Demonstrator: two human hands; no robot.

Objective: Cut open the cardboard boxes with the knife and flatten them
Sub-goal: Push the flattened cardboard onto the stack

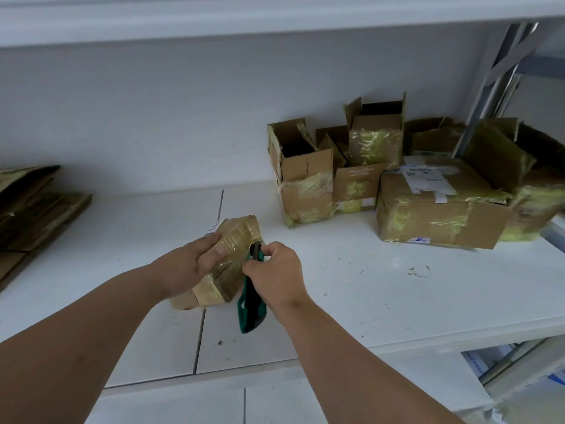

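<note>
Your left hand point(200, 262) grips the small taped cardboard box point(218, 267) from its left side, thumb laid across the top face, fingers wrapped behind. The box rests on the white shelf point(351, 286), near its front edge, tilted with one end raised toward the wall. Your right hand point(275, 272) is curled round the green utility knife point(250, 301); the handle hangs down below the fist, and the blade end sits at the box's right edge. Whether the blade is touching the tape cannot be told. Well apart to the right, opened taped boxes point(308, 175) stand grouped beside a larger sealed box point(437, 206). Flattened cardboard point(33, 206) is stacked at far left.
</note>
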